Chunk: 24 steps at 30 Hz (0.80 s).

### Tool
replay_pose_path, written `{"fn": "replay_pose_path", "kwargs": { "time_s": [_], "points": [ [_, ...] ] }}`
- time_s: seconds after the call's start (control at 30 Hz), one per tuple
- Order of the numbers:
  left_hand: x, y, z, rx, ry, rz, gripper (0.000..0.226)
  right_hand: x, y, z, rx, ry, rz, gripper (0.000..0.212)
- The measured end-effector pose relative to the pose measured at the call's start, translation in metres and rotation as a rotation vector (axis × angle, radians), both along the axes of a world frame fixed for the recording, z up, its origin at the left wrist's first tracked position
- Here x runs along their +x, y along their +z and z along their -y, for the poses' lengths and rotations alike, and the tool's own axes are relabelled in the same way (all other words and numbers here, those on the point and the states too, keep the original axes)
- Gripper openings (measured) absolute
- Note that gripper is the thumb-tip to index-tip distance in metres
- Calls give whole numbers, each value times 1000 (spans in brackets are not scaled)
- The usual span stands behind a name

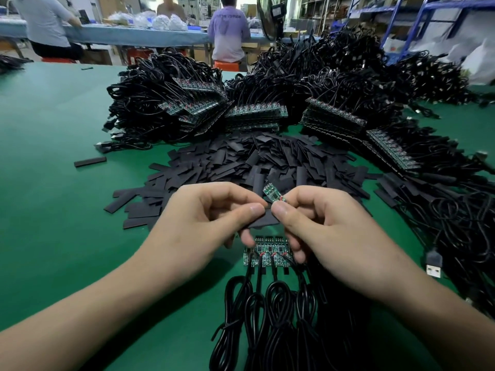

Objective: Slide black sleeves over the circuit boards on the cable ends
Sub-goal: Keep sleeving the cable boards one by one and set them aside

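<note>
My left hand [203, 218] pinches a flat black sleeve [265, 220] between thumb and fingers. My right hand [318, 223] pinches the cable end of a small green circuit board [272, 193], which sticks up and to the left above the sleeve. The sleeve lies just below the board, and both thumbs meet at its top edge. Under my hands a strip of joined green boards [263, 251] lies on the green table [53, 196], with coiled black cables [267, 317] running toward me. A heap of loose black sleeves [254, 159] lies just beyond my hands.
Big piles of black cables with stacked board strips [254, 113] fill the back and right of the table. A single sleeve [89, 162] lies apart at the left. A USB plug [433, 265] rests at the right. People sit at a far bench [120, 33].
</note>
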<state>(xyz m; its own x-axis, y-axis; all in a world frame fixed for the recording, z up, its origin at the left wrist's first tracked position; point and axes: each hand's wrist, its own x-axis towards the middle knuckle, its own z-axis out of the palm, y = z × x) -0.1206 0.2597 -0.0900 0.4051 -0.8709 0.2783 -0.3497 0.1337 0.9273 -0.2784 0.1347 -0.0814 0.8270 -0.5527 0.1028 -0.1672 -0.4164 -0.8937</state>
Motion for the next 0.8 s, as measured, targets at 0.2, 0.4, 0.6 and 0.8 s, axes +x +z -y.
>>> {"fn": "replay_pose_path", "kwargs": {
  "time_s": [0.2, 0.4, 0.6, 0.8],
  "points": [
    [-1, 2, -6, -51, 79, 335, 23, -1, 2, -1, 32, -14, -12, 22],
    [1, 10, -7, -131, 136, 599, 27, -2, 3, 2, -11, 8, -15, 28],
    [10, 9, -8, -113, 219, 463, 23, -7, 12, 6, -167, 11, -90, 35],
    [9, 10, -9, -100, 193, 438, 22, -6, 18, 0, -225, 38, -183, 34]
  ]
}}
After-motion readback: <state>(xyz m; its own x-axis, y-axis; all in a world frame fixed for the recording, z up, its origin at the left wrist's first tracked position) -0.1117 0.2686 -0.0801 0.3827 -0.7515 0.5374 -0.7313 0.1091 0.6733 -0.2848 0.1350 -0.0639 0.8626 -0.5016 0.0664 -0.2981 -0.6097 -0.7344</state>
